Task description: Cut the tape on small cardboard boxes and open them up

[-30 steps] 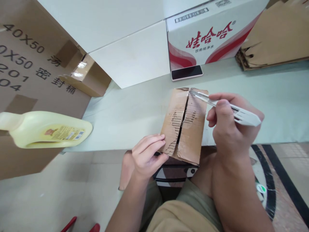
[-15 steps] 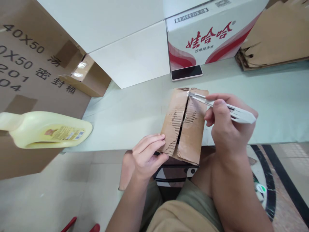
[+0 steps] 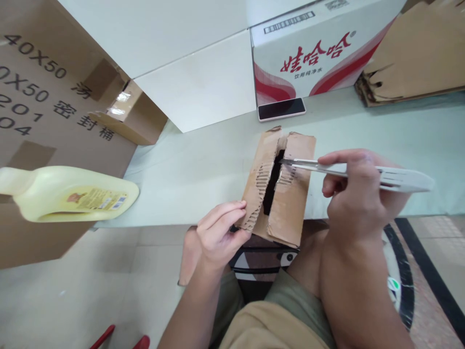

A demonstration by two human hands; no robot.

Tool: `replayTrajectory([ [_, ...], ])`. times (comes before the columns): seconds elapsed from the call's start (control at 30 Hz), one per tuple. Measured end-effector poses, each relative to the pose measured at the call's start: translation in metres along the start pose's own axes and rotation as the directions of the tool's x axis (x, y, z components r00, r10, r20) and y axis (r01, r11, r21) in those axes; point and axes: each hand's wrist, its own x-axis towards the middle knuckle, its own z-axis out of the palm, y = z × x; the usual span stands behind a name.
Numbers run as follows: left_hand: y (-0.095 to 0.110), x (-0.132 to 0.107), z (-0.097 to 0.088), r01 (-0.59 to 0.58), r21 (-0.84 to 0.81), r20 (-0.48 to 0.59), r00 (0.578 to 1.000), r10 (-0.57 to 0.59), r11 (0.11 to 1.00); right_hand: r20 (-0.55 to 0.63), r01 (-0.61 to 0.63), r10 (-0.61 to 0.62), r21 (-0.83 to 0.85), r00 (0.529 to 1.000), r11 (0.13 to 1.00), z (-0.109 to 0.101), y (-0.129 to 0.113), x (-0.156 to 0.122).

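Note:
A small brown cardboard box (image 3: 294, 208) sits at the table's front edge, its two top flaps parted along a dark gap. Torn patches of the flaps show bare corrugation. My left hand (image 3: 221, 232) grips the near left corner of the box, fingers on the left flap and thumb at the front. In my right hand (image 3: 356, 194) is a white utility knife (image 3: 395, 178), held closed in the fingers. Its blade tip is at the gap between the flaps, near the far half of the box. What lies inside the box is dark and cannot be made out.
Behind the box lies a phone (image 3: 282, 110) against a white and red carton (image 3: 312, 63). A pale yellow bottle (image 3: 83, 196) is on the left, near a large brown carton (image 3: 32, 111) and a smaller box (image 3: 141, 116). Flattened cardboard (image 3: 417, 58) stands at the back right.
The gap between the flaps has widened, with the left flap lifted. My right hand and the knife have moved right and slightly nearer me. My left hand has stayed on the corner.

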Motion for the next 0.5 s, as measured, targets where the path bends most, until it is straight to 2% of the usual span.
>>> replayTrajectory([
  [0.07,-0.002,-0.002,0.0,0.065,0.011,-0.062,0.996,-0.064,0.998,-0.088,0.037,-0.03,0.088,0.996,0.995,0.002,0.0,0.001],
  [0.13,-0.006,-0.006,0.001,0.198,0.016,-0.189,0.963,-0.191,0.98,-0.131,0.053,-0.032,0.159,0.991,0.986,0.004,-0.001,0.003],
  [0.2,-0.013,-0.01,0.003,0.371,-0.031,-0.323,0.875,-0.361,0.928,-0.084,0.029,-0.016,0.163,0.996,0.986,0.005,0.0,0.006],
  [0.27,-0.022,-0.013,0.004,0.511,-0.147,-0.384,0.76,-0.525,0.847,0.008,-0.005,0.004,0.106,1.0,0.994,0.004,0.003,0.009],
  [0.33,-0.031,-0.014,0.003,0.592,-0.273,-0.381,0.657,-0.651,0.758,0.085,-0.024,0.023,0.015,0.996,1.0,0.003,0.01,0.012],
  [0.4,-0.04,-0.013,0.0,0.627,-0.373,-0.373,0.574,-0.729,0.684,0.186,-0.064,0.085,-0.116,0.979,0.991,0.003,0.02,0.015],
  [0.5,-0.058,-0.013,-0.012,0.674,-0.434,-0.352,0.485,-0.801,0.598,0.34,-0.097,0.224,-0.353,0.914,0.931,0.004,0.035,0.017],
])
